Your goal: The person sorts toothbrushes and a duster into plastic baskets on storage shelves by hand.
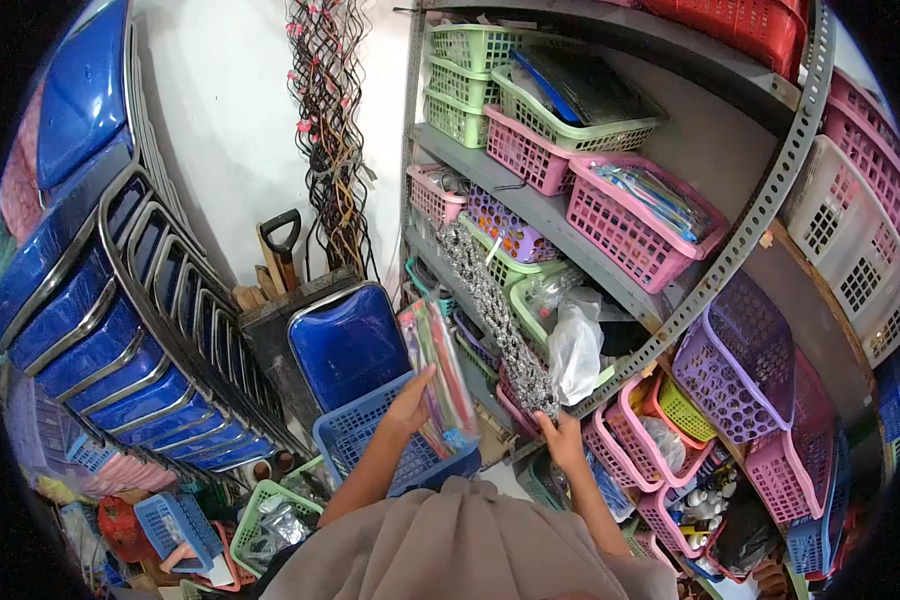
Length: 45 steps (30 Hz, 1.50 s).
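Observation:
My left hand (407, 402) holds a clear plastic packet (442, 365) of long pink, red and green items by its left edge. The packet stands upright over a blue plastic basket (353, 440), its lower end near the basket's right side. With my right hand (562, 437) I grip the lower end of a silver-grey twisted garland-like bundle (498, 305). That bundle slants down along the shelf front from a small pink basket (438, 196). Close above my right hand hangs a white plastic bag (576, 355) at the shelf edge.
Stacked blue chairs (120, 330) fill the left side. A blue chair seat (348, 345) stands behind the blue basket. The metal shelf (560, 225) carries green and pink baskets. More baskets, including a purple one (735, 365), crowd the right. Wavy dark strands (335, 140) hang on the wall.

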### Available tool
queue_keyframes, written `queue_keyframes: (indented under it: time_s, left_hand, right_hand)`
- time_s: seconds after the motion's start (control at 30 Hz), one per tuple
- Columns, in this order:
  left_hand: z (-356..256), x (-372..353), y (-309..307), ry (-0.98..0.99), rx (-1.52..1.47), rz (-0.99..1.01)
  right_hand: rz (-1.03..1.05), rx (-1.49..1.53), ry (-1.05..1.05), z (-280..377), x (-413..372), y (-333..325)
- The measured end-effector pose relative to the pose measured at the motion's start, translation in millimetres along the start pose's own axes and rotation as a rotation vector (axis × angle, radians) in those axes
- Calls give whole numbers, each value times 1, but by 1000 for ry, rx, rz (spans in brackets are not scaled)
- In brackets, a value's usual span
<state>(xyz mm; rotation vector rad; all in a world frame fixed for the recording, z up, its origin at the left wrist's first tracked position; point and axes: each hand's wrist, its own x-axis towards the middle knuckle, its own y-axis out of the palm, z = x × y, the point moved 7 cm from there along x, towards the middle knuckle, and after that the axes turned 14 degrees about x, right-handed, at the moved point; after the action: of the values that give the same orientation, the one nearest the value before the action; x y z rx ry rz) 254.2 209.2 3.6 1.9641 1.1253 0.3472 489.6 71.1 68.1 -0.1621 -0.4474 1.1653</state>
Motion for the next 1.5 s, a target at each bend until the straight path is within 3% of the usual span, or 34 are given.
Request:
queue_keyframes:
  time_s: [0.03,0.2,0.3,0.4,0.5,0.57,0.6,0.67,0.77,0.87,0.93,0.97,1.1,1.13,1.23,1.37,1.4,1.43,1.5]
  left_hand:
    - [0,-3,-3,-23,180,-91]
    - [0,-3,14,-18,298,-44]
    - [1,-6,13,-37,552,-97]
    - [-2,-9,24,-61,622,20]
    - [-5,-11,33,-20,648,93]
    - [-8,-13,34,-65,663,83]
    - [0,-3,11,-67,663,83]
    - [29,25,-61,-213,787,-21]
    - [-7,-12,21,-128,704,80]
    - [-2,-7,14,-138,595,58]
    - [1,-4,3,-134,522,34]
    - [0,-2,4,-89,416,103]
    - [-4,0,-1,-32,57,289]
    - [-11,-7,6,-12,29,75]
    - [-25,-17,23,14,-185,87]
    - [-1,14,-40,-69,-82,-59]
    - [-13,-4,0,-68,-120,-18]
    - [-8,0,-8,-70,-120,-18]
    - [-11,9,-30,172,55,-29]
  right_hand:
    - [1,-15,-29,4,2,-3]
    - [1,-206,63,2,10,-16]
    - [45,-357,-47,35,16,-19]
    - [120,-554,-152,46,22,-17]
    - [33,-608,-141,32,21,-18]
    - [129,-586,-30,26,15,-10]
    - [167,-613,-159,27,10,-4]
    - [186,-629,-129,20,12,-10]
    - [170,-616,17,19,13,-13]
    - [46,-547,11,17,8,-18]
    - [263,-579,-11,13,-1,-5]
    - [261,-578,-14,11,0,-5]
    - [35,-499,5,10,-1,-15]
    - [85,-471,37,11,-4,-11]
    - [205,-437,35,11,-8,-6]
    - [116,-502,16,17,-7,-15]
    - [137,-503,-18,20,-9,-13]
    - [157,-503,-50,23,-11,-11]
    - [224,-503,-115,16,-15,-9]
